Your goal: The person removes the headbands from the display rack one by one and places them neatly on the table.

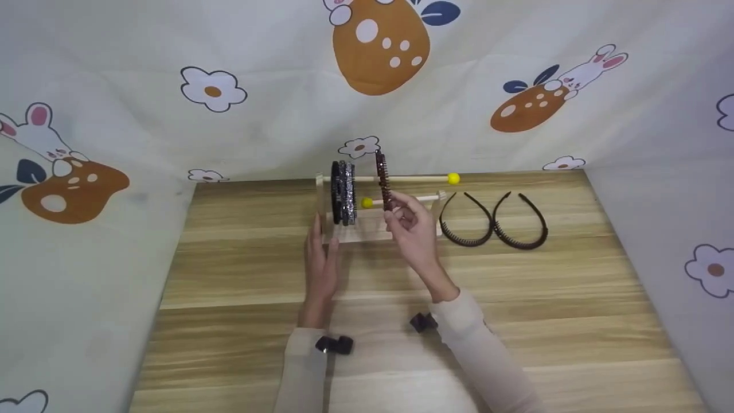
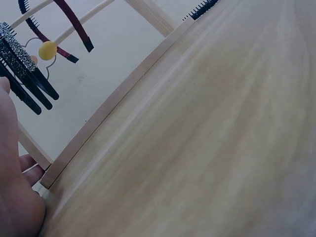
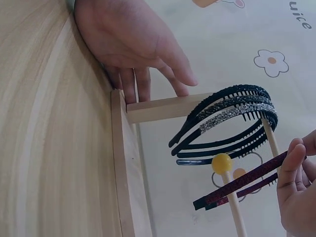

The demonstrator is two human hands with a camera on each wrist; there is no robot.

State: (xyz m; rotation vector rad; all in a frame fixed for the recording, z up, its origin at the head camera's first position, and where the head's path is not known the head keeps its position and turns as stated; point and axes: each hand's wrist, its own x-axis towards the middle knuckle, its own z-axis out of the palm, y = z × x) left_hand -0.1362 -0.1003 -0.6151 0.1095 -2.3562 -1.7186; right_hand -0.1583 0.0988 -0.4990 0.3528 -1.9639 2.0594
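Observation:
My right hand (image 1: 414,232) pinches a dark red glittery headband (image 3: 242,182) with comb teeth between thumb and fingers. The headband stands upright, overlapping the long rod of a wooden stand (image 1: 373,234) in the head view. My left hand (image 1: 322,269) rests against the stand's left end, its fingers extended along the left post (image 3: 168,107) and base corner. Several black and silver glittery headbands (image 1: 345,193) hang together on the long rod near that post. In the right wrist view, a rod tipped with a yellow ball (image 3: 221,163) crosses in front of the red headband.
Two dark toothed headbands (image 1: 466,243) lie side by side on the wooden table (image 1: 241,275), right of the stand. Another yellow ball (image 1: 453,178) caps the long rod's right end. A patterned cloth wall (image 1: 275,126) rises close behind the stand.

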